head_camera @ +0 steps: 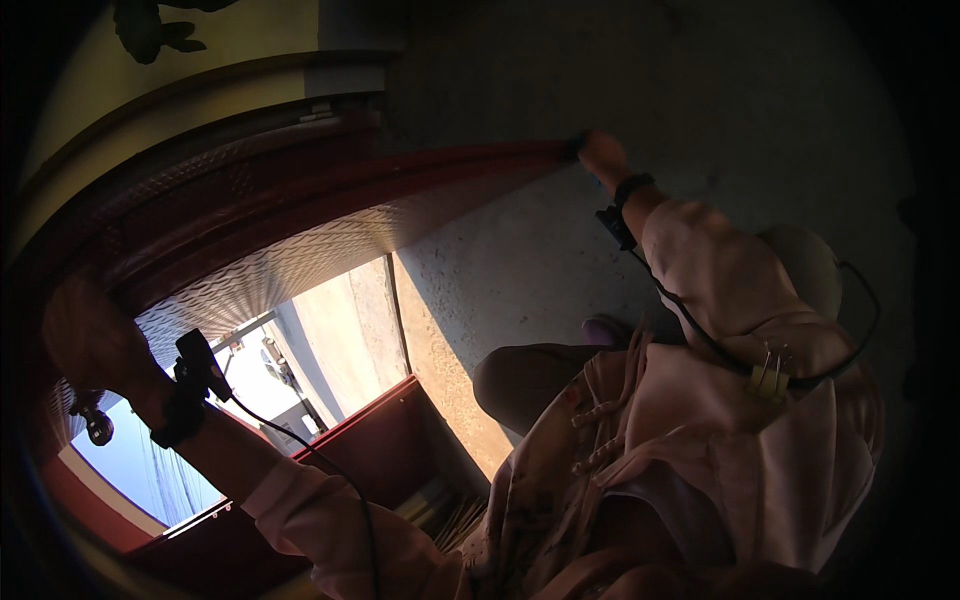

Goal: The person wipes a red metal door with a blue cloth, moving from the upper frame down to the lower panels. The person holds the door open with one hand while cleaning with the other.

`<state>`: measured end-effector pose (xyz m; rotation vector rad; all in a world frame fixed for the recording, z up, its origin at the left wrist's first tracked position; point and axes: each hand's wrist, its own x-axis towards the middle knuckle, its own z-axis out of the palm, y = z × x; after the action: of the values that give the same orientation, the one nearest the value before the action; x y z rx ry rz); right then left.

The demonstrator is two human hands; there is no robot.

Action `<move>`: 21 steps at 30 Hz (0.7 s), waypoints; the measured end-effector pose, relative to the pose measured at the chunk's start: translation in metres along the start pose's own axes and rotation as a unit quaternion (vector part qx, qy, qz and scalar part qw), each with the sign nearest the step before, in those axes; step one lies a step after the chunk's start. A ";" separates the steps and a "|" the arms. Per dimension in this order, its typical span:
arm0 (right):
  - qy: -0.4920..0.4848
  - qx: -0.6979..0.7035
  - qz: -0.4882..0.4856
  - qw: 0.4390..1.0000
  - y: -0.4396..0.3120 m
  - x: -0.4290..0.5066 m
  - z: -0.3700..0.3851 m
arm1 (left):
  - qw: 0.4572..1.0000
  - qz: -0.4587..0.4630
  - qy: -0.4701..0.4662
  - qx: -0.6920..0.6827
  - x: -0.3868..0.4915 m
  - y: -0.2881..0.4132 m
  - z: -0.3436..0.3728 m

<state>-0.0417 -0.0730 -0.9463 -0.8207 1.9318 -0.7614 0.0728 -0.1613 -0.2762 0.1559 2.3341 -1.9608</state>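
Observation:
A dark red metal door leaf (480, 159) with an embossed diamond-patterned face (315, 255) stretches across the view. At its far right end, my right hand (602, 154) has closed fingers around a small dark bluish item (576, 145), against the door's edge. What this item is stays too dark to tell. My left hand (97, 337) is blurred and in shadow at the other end of the leaf, near a dark round door knob (99, 429). Its fingers are not clear. Each wrist wears a black strap with a small cabled device.
Past the doorway are a sunlit pavement (352, 330) and blue sky with wires. A second red door panel (390, 442) stands below, with thin sticks (457, 521) beside it. Grey concrete floor (495, 277) lies under me; dark leaves (154, 34) hang at top left.

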 end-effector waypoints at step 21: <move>-0.002 0.007 -0.071 0.997 -0.063 -0.028 -0.038 | 0.998 -0.011 -0.008 0.063 -0.005 0.001 0.006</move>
<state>-0.0487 -0.0814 -0.8688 -0.9585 1.8772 -0.8572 0.0784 -0.1675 -0.2780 0.1246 2.2122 -2.1122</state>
